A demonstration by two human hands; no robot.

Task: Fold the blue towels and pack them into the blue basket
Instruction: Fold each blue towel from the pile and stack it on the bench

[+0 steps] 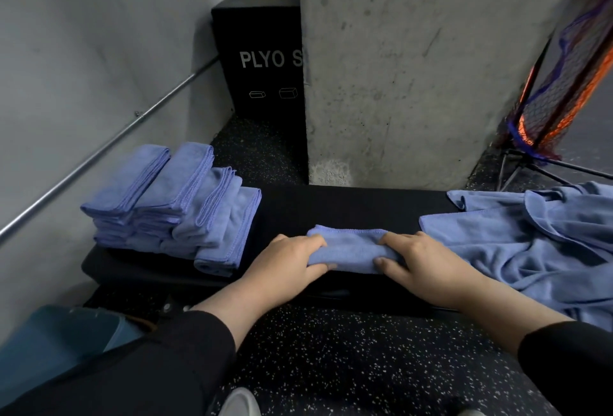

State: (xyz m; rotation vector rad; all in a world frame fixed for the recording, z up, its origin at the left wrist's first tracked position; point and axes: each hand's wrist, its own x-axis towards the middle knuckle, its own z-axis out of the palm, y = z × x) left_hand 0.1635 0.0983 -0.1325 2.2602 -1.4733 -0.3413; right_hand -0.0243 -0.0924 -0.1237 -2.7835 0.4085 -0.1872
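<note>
Surface (pixel 331 206) serves as folding station: loose pile (pixel 537 243) right of the fingers, folded stacks (pixel 172 203) to their left, likely sorted from unsorted; both hands, left (pixel 285 263) and right (pixel 428 266), palms down, grip the folded towel's (pixel 351 249) ends, thumbs underneath.

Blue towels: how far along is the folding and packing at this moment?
Done: folded towels stacked at the bench's left end. In hand: left hand and right hand grip a folded towel. Left: the unfolded pile on the right, and all packing; no towels show in the blue basket.
</note>
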